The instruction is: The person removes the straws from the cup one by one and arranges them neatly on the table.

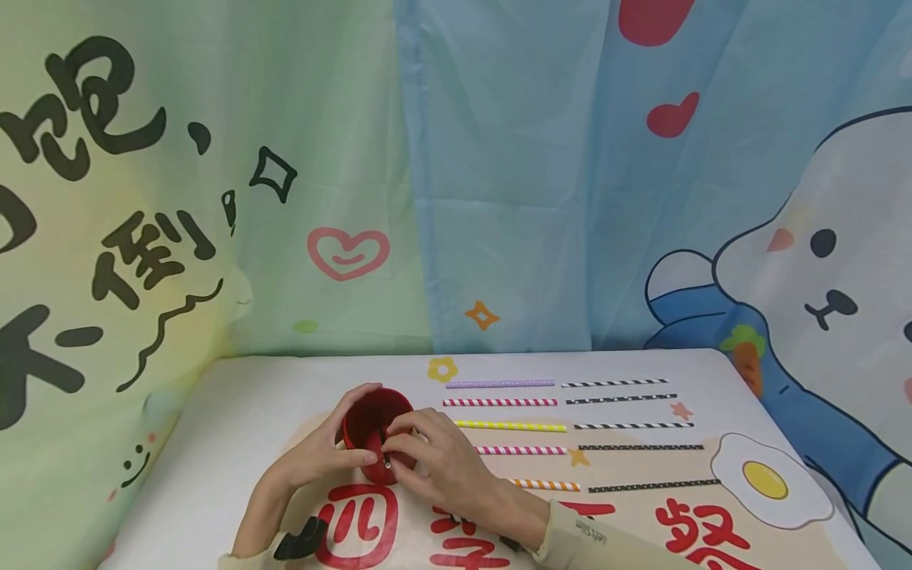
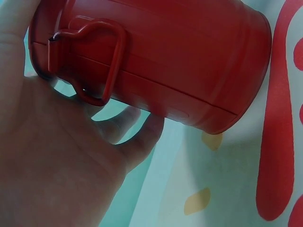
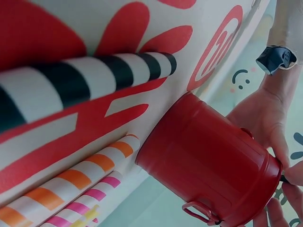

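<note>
A red metal bucket [image 1: 378, 467] with small loop handles on its sides stands tilted in the head view, its mouth toward me. My left hand [image 1: 324, 451] grips it from the left, thumb at the near rim and fingers round the far side. In the left wrist view the bucket [image 2: 189, 56] shows a loop handle [image 2: 113, 66] close to the palm. My right hand [image 1: 445, 463] is at the bucket's right rim, pinching a small dark piece [image 3: 283, 178] there between thumb and fingers. The fingertips mostly hide this piece, so its kind is unclear.
Right of the hands, striped and dotted paper straws lie in two columns: coloured ones such as the yellow straw [image 1: 513, 426], and black-and-white ones such as the dotted straw [image 1: 641, 447]. A black-and-white striped straw [image 3: 90, 82] lies near the right wrist. Behind hangs a printed curtain [image 1: 499, 174].
</note>
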The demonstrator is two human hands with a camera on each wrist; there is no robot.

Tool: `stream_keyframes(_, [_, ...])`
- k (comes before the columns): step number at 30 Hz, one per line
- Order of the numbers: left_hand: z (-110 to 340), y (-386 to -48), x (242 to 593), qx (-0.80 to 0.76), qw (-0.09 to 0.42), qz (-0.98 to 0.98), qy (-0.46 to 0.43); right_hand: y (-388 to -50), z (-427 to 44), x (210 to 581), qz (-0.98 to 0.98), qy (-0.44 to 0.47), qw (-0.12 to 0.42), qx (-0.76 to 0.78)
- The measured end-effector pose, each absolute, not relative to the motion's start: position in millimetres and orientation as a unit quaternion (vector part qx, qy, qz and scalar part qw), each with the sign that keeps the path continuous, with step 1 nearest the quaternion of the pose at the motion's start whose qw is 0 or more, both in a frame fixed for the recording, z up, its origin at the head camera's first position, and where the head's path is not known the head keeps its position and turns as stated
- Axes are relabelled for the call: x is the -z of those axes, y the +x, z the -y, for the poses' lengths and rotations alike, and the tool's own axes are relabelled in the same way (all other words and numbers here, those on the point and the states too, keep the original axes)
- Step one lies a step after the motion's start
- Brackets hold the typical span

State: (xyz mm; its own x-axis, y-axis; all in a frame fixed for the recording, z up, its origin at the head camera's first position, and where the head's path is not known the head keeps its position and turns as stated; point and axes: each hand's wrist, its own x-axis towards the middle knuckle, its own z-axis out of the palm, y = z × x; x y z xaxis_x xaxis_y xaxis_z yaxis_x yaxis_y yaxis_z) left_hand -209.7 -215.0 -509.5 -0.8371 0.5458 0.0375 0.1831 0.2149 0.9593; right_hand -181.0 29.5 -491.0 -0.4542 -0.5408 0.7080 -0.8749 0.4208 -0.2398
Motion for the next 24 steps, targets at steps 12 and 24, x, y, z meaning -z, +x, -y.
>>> stream_keyframes(12, [215,-210,510,-0.586,0.156,-0.756,0.245,-180,-32,485,0.795,0.432,0.273,-0.326])
stream_keyframes(24, [215,-210,509,-0.590,0.157,-0.754,0.241,-174,-43,465,0.779,0.419,0.272,-0.378])
